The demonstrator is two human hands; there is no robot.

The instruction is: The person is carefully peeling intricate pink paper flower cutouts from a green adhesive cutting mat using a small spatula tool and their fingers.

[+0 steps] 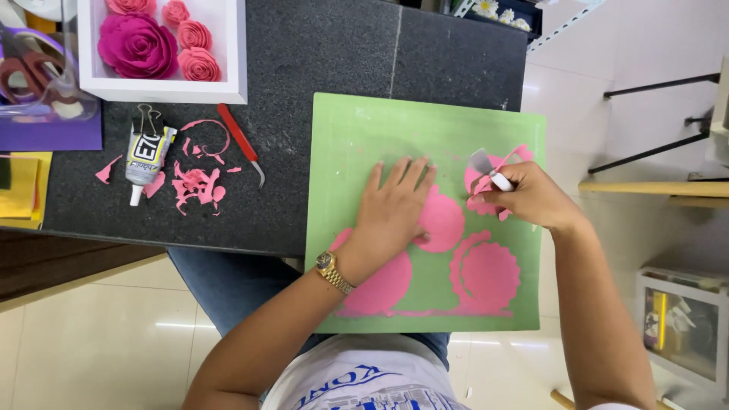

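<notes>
A pink paper cut-out (486,182) at the upper right of the green mat (364,129) is partly peeled, its loose strips curling up off the sticky face. The right hand (531,196) is closed around the white handle of a small scraper (481,162), whose flat grey blade sits against the lifted edge of that cut-out. The step in hand looks like freeing this shape from the mat; judging by how thin the strips are, the next move calls for a low, slow push of the blade under the paper, or the paper may tear.

The left hand (391,206) lies flat with fingers spread, holding nothing, pressing down on the mat and overlapping a pink circle (440,222) just beside the piece being lifted. Below it a larger circle (383,285) and a scalloped spiral (486,273) are flat on the mat.

The mat rests partly on the dark surface (304,45) and partly over the person's lap. On the surface to the left lie pink paper scraps (196,186), a glue tube (144,159) with a binder clip at its end, and a red-handled pick (239,140). Beyond them stands a white box frame (163,89) holding finished pink paper roses (138,44).
</notes>
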